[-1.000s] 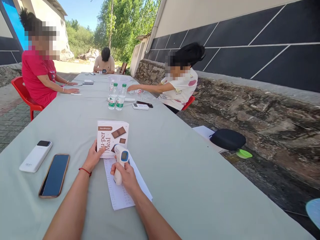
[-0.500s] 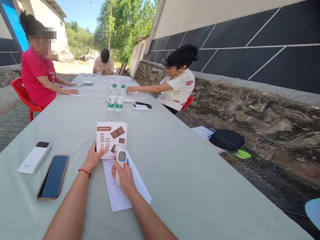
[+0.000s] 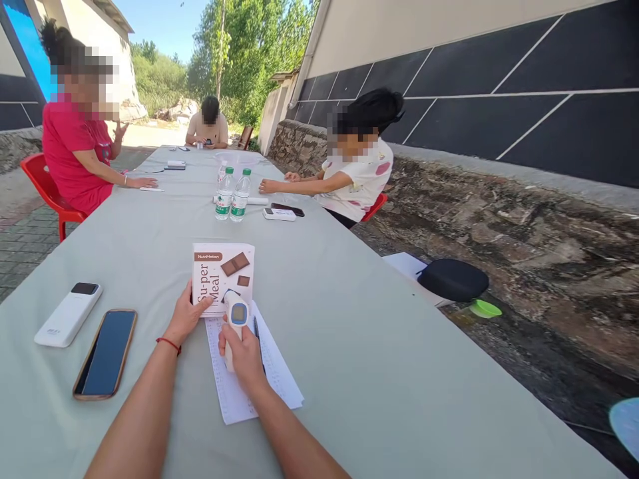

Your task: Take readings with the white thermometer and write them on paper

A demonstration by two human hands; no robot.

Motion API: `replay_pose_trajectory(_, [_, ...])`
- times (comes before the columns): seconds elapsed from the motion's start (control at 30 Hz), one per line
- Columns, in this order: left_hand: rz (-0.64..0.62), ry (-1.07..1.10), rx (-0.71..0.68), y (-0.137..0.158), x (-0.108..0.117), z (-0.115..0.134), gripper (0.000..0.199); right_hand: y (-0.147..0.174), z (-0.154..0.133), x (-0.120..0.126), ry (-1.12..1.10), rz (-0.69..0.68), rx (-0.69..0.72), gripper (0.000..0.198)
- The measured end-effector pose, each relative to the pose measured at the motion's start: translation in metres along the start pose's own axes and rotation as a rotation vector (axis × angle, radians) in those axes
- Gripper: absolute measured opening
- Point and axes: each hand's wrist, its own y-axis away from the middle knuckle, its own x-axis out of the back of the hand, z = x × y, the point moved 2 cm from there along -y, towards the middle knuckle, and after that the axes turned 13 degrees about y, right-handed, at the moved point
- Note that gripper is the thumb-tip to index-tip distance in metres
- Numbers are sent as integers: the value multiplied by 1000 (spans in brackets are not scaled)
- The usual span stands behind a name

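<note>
My left hand (image 3: 186, 318) grips the lower left side of a white box (image 3: 234, 263) printed with brown chocolate pieces, its thumb across the front. The box stands upright on the table, facing me. In my right hand (image 3: 244, 349) is a white infrared thermometer (image 3: 235, 318) with a blue-rimmed screen, my fingers wrapped round its handle. Its top end is close to the lower front of the box. Below lie printed sheets of paper (image 3: 282, 392), partly hidden by my right hand. A dark pen (image 3: 258, 339) rests on them.
A phone (image 3: 106, 352) and a white power bank (image 3: 68, 316) lie to my left on the covered table (image 3: 399, 372). Two water bottles (image 3: 239, 196) stand ahead, near another power bank (image 3: 279, 214). Three people sit around the table. A black case (image 3: 454, 279) is beyond the right edge.
The thermometer in my right hand has shifted slightly left, showing more of the pen. The person at right has drawn an arm back; the person at left has raised a hand.
</note>
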Motion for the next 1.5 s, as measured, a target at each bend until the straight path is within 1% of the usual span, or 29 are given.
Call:
replay_pose_trajectory(0.17, [7, -10, 24, 1, -1, 2, 59, 2, -5, 0, 18, 5, -24, 31])
replay_pose_trajectory(0.37, [23, -9, 32, 1, -2, 4, 61, 0, -5, 1, 35, -8, -27, 32])
replay_pose_trajectory(0.63, [12, -3, 36, 1, -3, 4, 60, -1, -4, 2, 88, 17, 20, 31])
replay_pose_trajectory(0.77, [2, -7, 44, 1, -2, 3, 59, 0, -5, 3, 115, 8, 43, 30])
replay_pose_trajectory(1.07, [5, 25, 39, 1, -3, 3, 64, -2, -2, 4, 143, -4, 43, 28])
replay_pose_trajectory(1.5, [23, -25, 44, -1, -3, 3, 60, 1, -8, 4, 135, 13, 60, 27])
